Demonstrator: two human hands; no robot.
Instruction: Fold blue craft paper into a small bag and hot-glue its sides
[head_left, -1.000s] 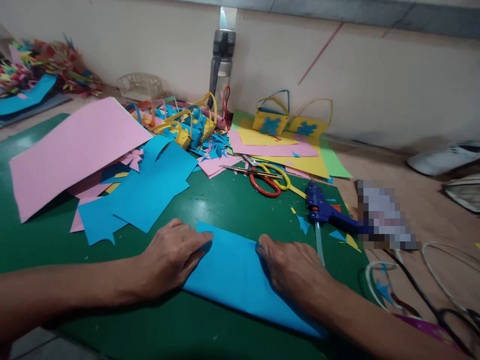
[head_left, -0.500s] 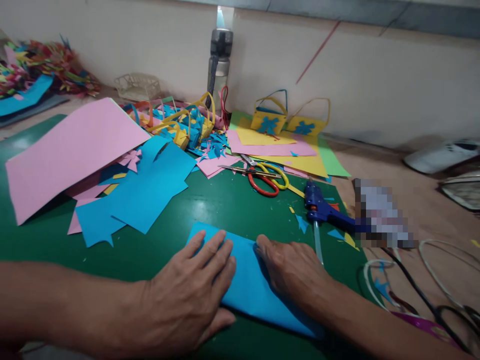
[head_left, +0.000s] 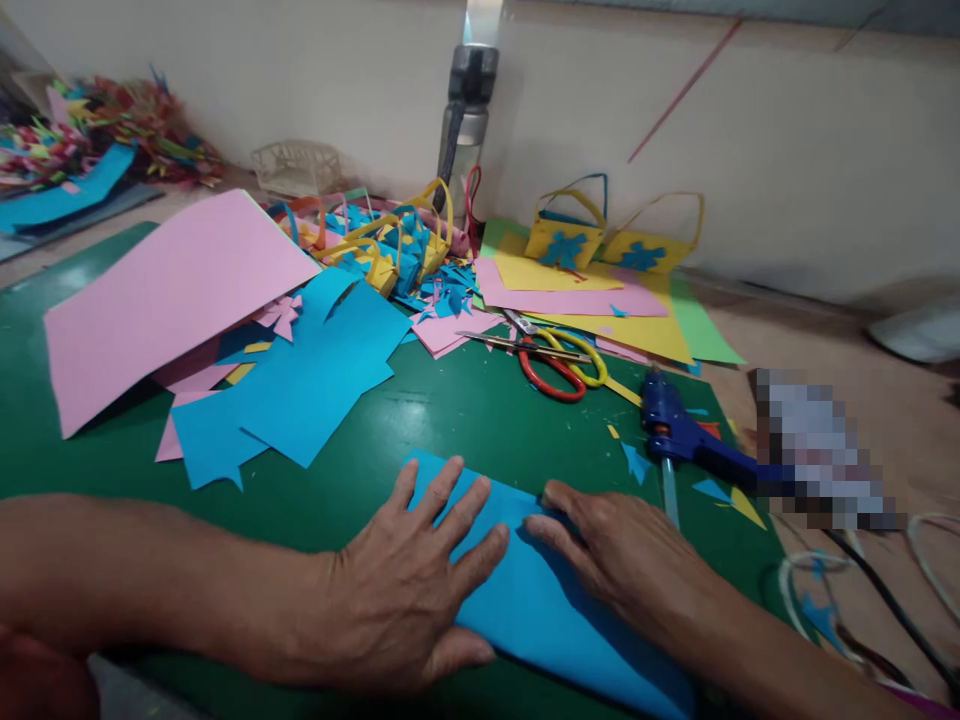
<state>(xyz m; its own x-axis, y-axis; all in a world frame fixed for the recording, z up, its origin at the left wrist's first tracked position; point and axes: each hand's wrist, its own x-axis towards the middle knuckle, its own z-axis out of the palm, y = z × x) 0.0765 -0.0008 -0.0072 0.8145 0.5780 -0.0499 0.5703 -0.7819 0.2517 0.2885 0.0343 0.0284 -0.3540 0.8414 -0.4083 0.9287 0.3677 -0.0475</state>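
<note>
The green worktop (head_left: 420,410) carries a pink sheet (head_left: 180,285) on its left, partly over some blue sheets (head_left: 315,370). The blue paper (head_left: 517,600) lies on the near side of the worktop, under both hands. The left hand (head_left: 412,580) lies across its left end, fingers spread wide apart on top. The right hand (head_left: 607,540) rests on its right part, thumb and forefinger close to each other near the far edge; I cannot tell whether they pinch it. Beyond that hand lies a glue gun (head_left: 664,420). 2 pairs of scissors (head_left: 534,346), 1 red-handled and 1 yellow-handled, lie overlapping farther back. A small blue scrap (head_left: 636,463) lies just beside the gun.
</note>
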